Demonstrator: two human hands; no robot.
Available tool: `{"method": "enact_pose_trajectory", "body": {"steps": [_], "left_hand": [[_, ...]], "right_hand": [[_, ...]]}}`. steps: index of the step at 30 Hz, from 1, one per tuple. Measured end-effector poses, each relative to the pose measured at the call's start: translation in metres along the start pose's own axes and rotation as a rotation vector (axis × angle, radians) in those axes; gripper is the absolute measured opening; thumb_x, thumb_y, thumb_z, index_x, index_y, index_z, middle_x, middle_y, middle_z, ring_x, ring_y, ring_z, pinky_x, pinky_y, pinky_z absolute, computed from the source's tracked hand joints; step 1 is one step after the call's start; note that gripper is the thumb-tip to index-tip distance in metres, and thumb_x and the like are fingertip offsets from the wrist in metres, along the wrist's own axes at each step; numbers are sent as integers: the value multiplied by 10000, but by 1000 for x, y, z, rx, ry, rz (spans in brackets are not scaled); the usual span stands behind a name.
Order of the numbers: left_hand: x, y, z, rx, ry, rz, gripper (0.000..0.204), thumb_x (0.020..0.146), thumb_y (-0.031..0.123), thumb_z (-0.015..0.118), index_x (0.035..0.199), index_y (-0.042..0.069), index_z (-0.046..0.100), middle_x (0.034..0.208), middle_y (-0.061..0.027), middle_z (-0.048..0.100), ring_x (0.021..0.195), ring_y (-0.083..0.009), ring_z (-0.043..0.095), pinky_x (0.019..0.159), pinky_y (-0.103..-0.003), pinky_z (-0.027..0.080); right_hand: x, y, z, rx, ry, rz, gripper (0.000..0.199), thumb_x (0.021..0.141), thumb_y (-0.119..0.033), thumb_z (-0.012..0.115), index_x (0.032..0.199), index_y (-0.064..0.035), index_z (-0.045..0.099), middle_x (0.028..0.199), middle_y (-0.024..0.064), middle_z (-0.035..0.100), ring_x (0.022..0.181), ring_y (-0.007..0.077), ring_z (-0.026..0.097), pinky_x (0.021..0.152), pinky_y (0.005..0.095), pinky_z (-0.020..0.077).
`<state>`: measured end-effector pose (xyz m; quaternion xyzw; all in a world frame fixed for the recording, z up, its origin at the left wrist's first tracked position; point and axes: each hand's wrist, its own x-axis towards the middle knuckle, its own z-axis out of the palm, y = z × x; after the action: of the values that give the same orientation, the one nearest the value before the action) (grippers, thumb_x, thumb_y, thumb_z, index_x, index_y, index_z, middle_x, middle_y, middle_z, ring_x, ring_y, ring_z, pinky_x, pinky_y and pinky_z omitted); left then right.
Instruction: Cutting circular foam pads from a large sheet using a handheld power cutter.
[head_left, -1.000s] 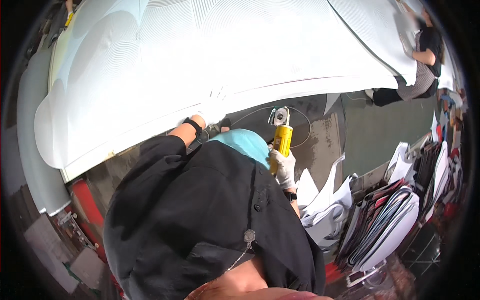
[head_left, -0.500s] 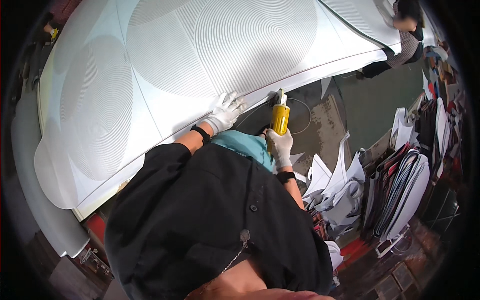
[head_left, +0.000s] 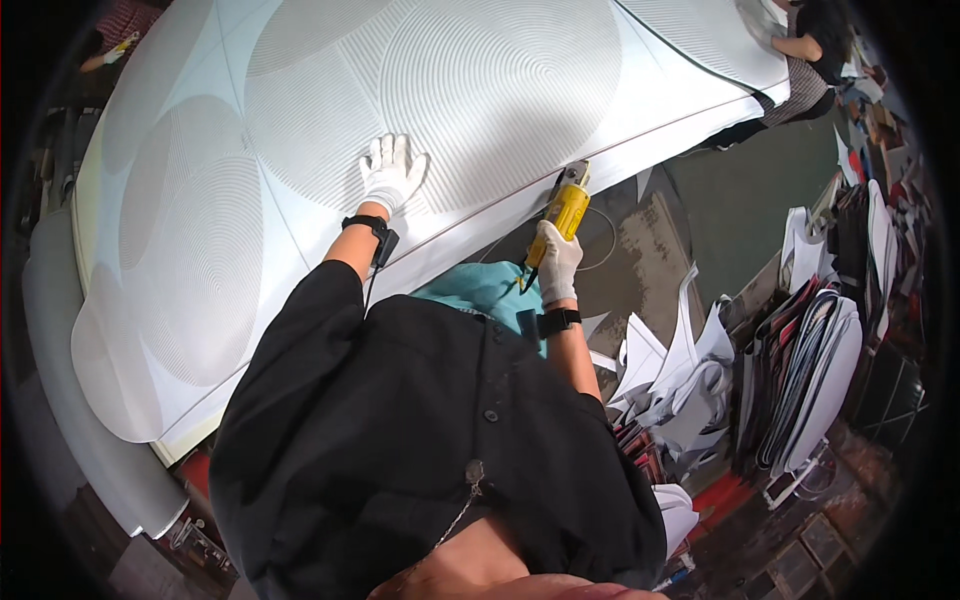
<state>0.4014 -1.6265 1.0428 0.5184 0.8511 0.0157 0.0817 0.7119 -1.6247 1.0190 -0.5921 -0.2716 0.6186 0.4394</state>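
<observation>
A large white sheet (head_left: 300,150) with fine ringed circle patterns covers the wide work surface in front of me. My left hand (head_left: 392,172), in a white glove, lies flat with spread fingers on the sheet, well in from its near edge. My right hand (head_left: 557,262), also gloved, grips a yellow hand-held power cutter (head_left: 563,208) whose head meets the sheet's near edge (head_left: 640,150). A thin cord runs from the tool's rear toward my body. My black sleeves and teal apron fill the lower middle.
Another person (head_left: 805,50) leans on the sheet's far right corner. White offcuts (head_left: 680,370) lie on the floor to my right, beside stacked sheets and boards (head_left: 815,370). A rolled grey edge (head_left: 70,400) hangs at the left.
My left hand has slid forward from the sheet's edge onto its patterned face. The cutter and right hand have stayed at the edge while my view has shifted over the sheet.
</observation>
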Motion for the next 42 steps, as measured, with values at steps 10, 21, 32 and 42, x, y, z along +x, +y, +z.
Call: {"method": "enact_pose_trajectory", "body": {"steps": [10, 21, 32, 42], "left_hand": [[69, 27, -7, 84, -107, -169, 761, 910, 624, 306, 1487, 130, 268, 1550, -86, 229, 1450, -296, 126, 1119, -550, 152], [163, 135, 23, -82, 35, -540, 806, 898, 618, 288, 1491, 74, 238, 1564, -186, 158, 1461, -342, 41, 1115, -620, 40], [163, 156, 38, 175, 165, -636, 777, 895, 590, 309, 1473, 73, 274, 1545, -173, 211, 1440, -352, 109, 1118, -604, 50], [164, 155, 36, 144, 146, -648, 742, 883, 541, 374, 1445, 63, 301, 1513, -172, 232, 1424, -345, 125, 1123, -592, 100]], "right_hand": [[60, -35, 14, 119, 29, 84, 293, 794, -180, 722, 976, 1, 581, 746, 65, 607, 560, 174, 606, 507, 302, 517], [159, -118, -6, -4, -21, 82, 306, 781, -165, 715, 994, 19, 593, 759, 53, 604, 575, 150, 591, 536, 292, 504], [286, -194, -9, -276, -120, 68, 347, 728, -152, 731, 997, 26, 604, 743, 76, 638, 565, 152, 604, 511, 281, 494], [399, -246, 24, -458, -284, -62, 350, 740, -117, 712, 1045, 25, 615, 788, 69, 655, 600, 143, 618, 563, 277, 511]]}}
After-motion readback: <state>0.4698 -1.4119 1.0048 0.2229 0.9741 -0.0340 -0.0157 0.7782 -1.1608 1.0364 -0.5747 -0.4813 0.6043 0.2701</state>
